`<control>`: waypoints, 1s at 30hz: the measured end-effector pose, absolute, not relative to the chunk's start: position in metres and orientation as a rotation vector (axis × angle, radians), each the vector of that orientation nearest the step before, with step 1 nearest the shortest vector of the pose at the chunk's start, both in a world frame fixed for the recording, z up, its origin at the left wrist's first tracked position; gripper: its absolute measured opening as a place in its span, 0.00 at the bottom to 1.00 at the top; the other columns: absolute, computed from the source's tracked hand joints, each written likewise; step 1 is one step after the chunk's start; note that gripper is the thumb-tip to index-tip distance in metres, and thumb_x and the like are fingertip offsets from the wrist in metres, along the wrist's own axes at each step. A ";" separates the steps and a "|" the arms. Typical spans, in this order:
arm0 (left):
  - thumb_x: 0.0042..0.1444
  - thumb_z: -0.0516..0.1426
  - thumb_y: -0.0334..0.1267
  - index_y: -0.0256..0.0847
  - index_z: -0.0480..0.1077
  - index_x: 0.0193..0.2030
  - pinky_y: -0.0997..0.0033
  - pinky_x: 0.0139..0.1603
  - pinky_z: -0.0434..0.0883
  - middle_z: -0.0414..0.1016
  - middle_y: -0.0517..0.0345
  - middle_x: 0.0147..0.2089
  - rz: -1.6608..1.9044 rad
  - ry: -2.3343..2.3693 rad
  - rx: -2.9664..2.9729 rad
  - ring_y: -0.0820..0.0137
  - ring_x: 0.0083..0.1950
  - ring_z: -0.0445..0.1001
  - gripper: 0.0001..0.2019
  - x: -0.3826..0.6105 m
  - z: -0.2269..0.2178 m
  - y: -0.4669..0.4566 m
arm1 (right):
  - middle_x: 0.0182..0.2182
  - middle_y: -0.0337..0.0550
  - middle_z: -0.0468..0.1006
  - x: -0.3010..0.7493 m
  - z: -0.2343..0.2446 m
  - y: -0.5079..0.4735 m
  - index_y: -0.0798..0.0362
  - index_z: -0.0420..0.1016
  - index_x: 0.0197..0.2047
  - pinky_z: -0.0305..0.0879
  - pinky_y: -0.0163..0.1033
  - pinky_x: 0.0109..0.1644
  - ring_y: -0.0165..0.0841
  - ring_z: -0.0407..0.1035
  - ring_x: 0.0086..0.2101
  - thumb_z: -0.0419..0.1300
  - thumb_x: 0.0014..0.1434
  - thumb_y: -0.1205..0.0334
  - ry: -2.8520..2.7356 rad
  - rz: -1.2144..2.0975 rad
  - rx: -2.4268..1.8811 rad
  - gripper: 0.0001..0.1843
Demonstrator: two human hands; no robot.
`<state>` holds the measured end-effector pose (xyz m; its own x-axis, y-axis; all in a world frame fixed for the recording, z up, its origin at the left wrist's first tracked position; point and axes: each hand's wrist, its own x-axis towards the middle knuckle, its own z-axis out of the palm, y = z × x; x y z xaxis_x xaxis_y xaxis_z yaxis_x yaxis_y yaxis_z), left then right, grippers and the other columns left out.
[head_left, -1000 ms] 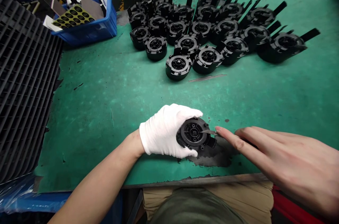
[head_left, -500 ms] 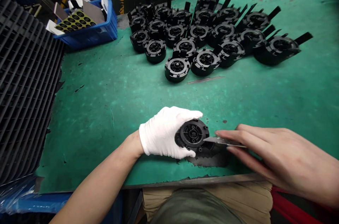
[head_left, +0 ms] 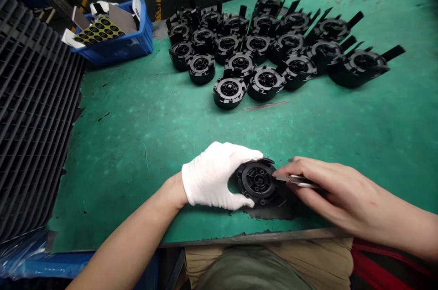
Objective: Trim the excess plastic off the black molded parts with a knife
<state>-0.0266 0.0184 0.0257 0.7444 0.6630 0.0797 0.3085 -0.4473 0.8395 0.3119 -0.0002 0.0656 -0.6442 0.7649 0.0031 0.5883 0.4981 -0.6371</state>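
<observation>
My left hand point(head_left: 219, 176), in a white glove, grips a round black plastic housing point(head_left: 259, 181) from its left side, thumb and fingers around the rim. The housing lies face up near the table's front edge, its ring and spoked centre showing. My bare right hand point(head_left: 338, 194) is closed on a knife point(head_left: 299, 181) with a metal handle. The blade points left, and its tip is at the right rim of the housing. Whether the blade touches the plastic I cannot tell.
Several similar black housings point(head_left: 230, 90) stand grouped at the back of the green table point(head_left: 143, 130). A blue bin point(head_left: 119, 48) at the back left holds a sheet of round black stickers point(head_left: 99, 30) and cards. Stacked grey grid trays point(head_left: 34, 112) rise along the left.
The housing has turned in my left hand and shifted slightly right, with a tab now showing at its top. My right hand has changed its hold, with the fingers closer to the rim.
</observation>
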 end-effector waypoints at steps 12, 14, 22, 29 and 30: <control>0.64 0.78 0.66 0.48 0.74 0.83 0.36 0.72 0.90 0.91 0.35 0.75 0.470 0.817 2.195 0.33 0.71 0.93 0.47 -0.021 0.017 0.012 | 0.58 0.46 0.98 0.304 0.034 -0.061 0.36 0.90 0.76 0.94 0.48 0.53 0.47 0.96 0.50 0.61 0.90 0.40 -2.029 0.836 -1.491 0.24; 0.66 0.75 0.63 0.48 0.79 0.73 0.40 0.67 0.90 0.94 0.38 0.68 0.491 0.820 2.174 0.36 0.65 0.95 0.36 -0.016 0.022 0.014 | 0.55 0.46 0.98 0.300 0.033 -0.074 0.37 0.86 0.80 0.94 0.45 0.51 0.45 0.96 0.46 0.64 0.89 0.39 -1.987 0.863 -1.504 0.27; 0.45 0.90 0.63 0.46 0.81 0.58 0.48 0.59 0.90 0.90 0.49 0.56 0.560 0.959 1.950 0.50 0.52 0.91 0.42 -0.016 0.015 0.016 | 0.56 0.53 0.98 0.280 0.023 -0.048 0.47 0.90 0.72 0.93 0.47 0.52 0.47 0.95 0.48 0.64 0.88 0.33 -1.962 0.764 -1.511 0.30; 0.46 0.90 0.71 0.46 0.87 0.54 0.40 0.71 0.89 0.90 0.48 0.54 0.569 1.000 2.110 0.47 0.61 0.90 0.41 -0.022 -0.001 0.012 | 0.56 0.51 0.97 0.300 0.037 -0.018 0.43 0.92 0.71 0.91 0.51 0.57 0.48 0.94 0.50 0.59 0.90 0.38 -1.962 0.528 -1.536 0.27; 0.46 0.90 0.72 0.46 0.86 0.50 0.38 0.74 0.89 0.90 0.43 0.58 0.617 0.988 2.132 0.44 0.66 0.90 0.40 -0.020 -0.002 0.012 | 0.55 0.50 0.97 0.306 0.040 -0.024 0.43 0.92 0.71 0.91 0.51 0.58 0.47 0.94 0.50 0.58 0.91 0.39 -1.964 0.508 -1.542 0.26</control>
